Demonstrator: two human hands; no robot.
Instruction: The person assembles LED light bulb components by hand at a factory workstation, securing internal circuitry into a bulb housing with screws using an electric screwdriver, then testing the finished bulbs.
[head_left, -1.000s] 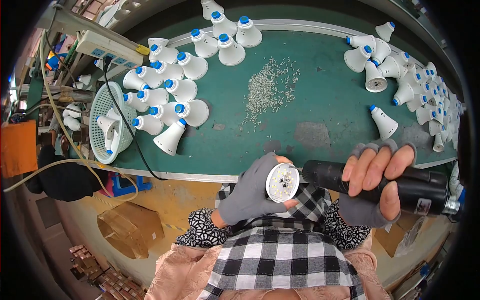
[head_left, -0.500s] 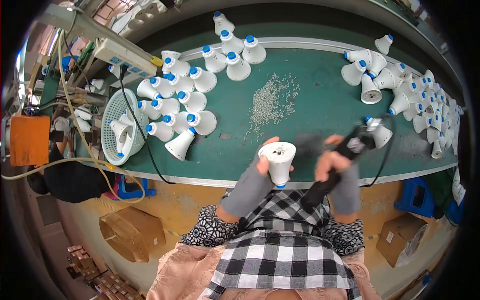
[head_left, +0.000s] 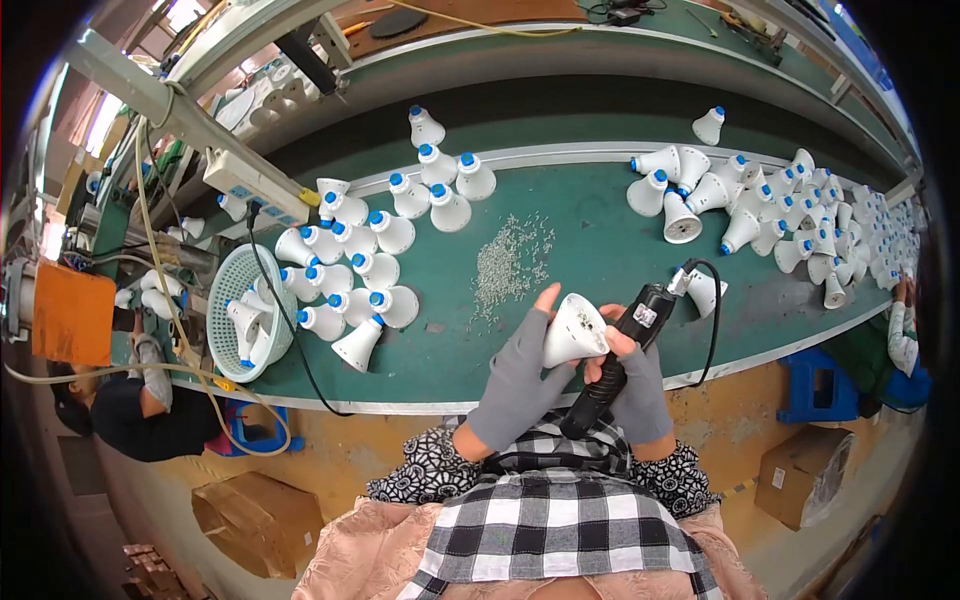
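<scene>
My left hand (head_left: 522,375), in a grey fingerless glove, is wrapped round a white cone-shaped housing (head_left: 570,332), tilted with its wide, holed face toward the right. My right hand (head_left: 635,375), gloved the same way, grips a black power screwdriver (head_left: 618,352) that has a cable at its upper end. Fingertips of the right hand touch the housing's rim. The screwdriver's lower end points down toward my lap. Beyond my hands, a scatter of small screws (head_left: 507,262) lies on the green table (head_left: 590,235).
White housings with blue tips stand in groups at the left (head_left: 375,270) and right (head_left: 765,205). A pale green basket (head_left: 222,330) holds more housings. Beside it a black cable hangs over the table edge. Co-workers (head_left: 130,410) are at far left and far right.
The housing has tilted from upright, its wide face now to the right. My right hand with the screwdriver has moved left against it. The camera view has shifted, showing more beyond the table.
</scene>
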